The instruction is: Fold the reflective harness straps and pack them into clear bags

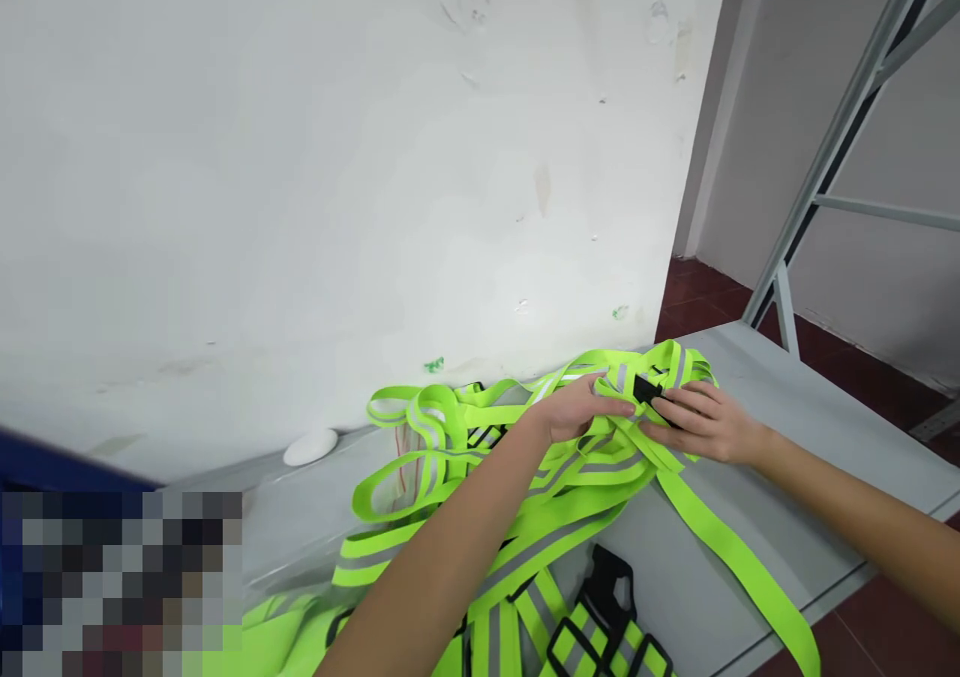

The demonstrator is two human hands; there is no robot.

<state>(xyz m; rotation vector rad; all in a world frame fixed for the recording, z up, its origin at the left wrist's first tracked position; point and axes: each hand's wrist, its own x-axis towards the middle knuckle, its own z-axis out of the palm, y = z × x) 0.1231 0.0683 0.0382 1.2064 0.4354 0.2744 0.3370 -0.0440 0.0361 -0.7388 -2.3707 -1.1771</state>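
A tangle of neon green reflective straps (450, 427) with grey stripes lies on the grey table (840, 427) against the white wall. My left hand (577, 409) reaches over the pile and pinches a strap near its far end. My right hand (701, 422) grips the same bundle from the right, fingers around a black plastic buckle (646, 390). The two hands nearly touch. One loose green strap (742, 557) trails from the bundle toward the table's front edge.
More green straps with black buckles (600, 627) lie in the near foreground. A small white oval object (310, 446) rests by the wall. A grey metal shelf frame (840, 137) stands at the right over dark red floor (705, 297). A blurred patch covers the lower left.
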